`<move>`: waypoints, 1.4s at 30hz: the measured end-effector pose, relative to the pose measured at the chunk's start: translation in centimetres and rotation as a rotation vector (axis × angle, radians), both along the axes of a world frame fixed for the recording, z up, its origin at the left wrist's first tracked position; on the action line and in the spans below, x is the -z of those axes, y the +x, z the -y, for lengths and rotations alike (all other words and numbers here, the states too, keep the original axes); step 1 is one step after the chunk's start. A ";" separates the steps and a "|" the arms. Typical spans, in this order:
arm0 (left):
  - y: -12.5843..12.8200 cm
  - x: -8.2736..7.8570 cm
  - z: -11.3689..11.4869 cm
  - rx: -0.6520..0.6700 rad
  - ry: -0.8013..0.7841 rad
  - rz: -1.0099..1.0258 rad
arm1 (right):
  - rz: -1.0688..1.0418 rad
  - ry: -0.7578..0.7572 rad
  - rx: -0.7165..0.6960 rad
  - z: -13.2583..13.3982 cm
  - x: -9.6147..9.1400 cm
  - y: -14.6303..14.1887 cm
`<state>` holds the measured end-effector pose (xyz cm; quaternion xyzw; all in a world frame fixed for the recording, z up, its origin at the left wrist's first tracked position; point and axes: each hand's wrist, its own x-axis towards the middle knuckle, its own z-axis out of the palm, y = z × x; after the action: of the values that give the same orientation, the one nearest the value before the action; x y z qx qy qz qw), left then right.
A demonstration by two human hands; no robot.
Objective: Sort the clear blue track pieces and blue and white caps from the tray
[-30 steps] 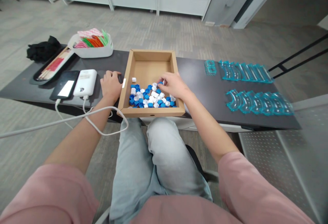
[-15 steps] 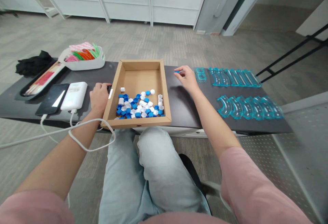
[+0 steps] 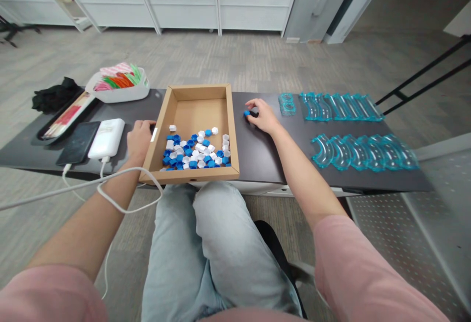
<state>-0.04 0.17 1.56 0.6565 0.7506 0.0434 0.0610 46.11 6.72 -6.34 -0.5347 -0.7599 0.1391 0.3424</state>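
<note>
My right hand is low over the dark table, right of the cardboard box. Its thumb and forefinger close on a small blue hexagonal piece. My left hand rests beside the left wall of the box, its fingers curled. A small dark patch shows at its fingertips; what it is I cannot make out. Inside the box, blue and white hexagonal pieces lie in a loose heap toward the near side. One white piece lies apart near the left wall.
Turquoise clear plastic parts stand right in a back row and a front row, with small square ones beside. Left are a white power bank with cable, a phone, a black tray and a white basket.
My right hand has come down toward the table with the blue piece. The view has shifted slightly. My left hand stays beside the box.
</note>
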 end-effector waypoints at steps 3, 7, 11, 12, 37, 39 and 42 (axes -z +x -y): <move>-0.1 0.4 -0.1 -0.023 0.024 -0.012 | -0.007 0.030 0.023 0.5 -0.6 -0.2; 0.0 0.6 0.0 -0.023 0.054 0.011 | -0.013 0.109 -0.020 1.7 -2.2 -1.8; 0.0 1.0 -0.1 -0.019 0.081 0.009 | -0.014 0.166 -0.169 3.0 -5.3 -5.6; 0.0 1.1 -0.2 -0.025 0.089 -0.002 | 0.014 0.150 -0.252 3.2 -6.2 -7.0; -0.1 0.7 -0.3 -0.017 0.048 -0.028 | -0.092 0.090 -0.256 0.9 -8.1 -4.3; -0.1 0.7 -0.3 -0.020 0.045 -0.037 | -0.086 0.043 -0.096 0.5 -7.2 -1.4; 0.0 0.7 -0.4 -0.020 0.049 -0.058 | -0.075 -0.106 0.037 0.4 -6.2 1.0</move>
<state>-0.05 0.53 0.82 0.6513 0.7573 0.0432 0.0227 47.15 6.29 -0.10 -0.5604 -0.7280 0.1926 0.3447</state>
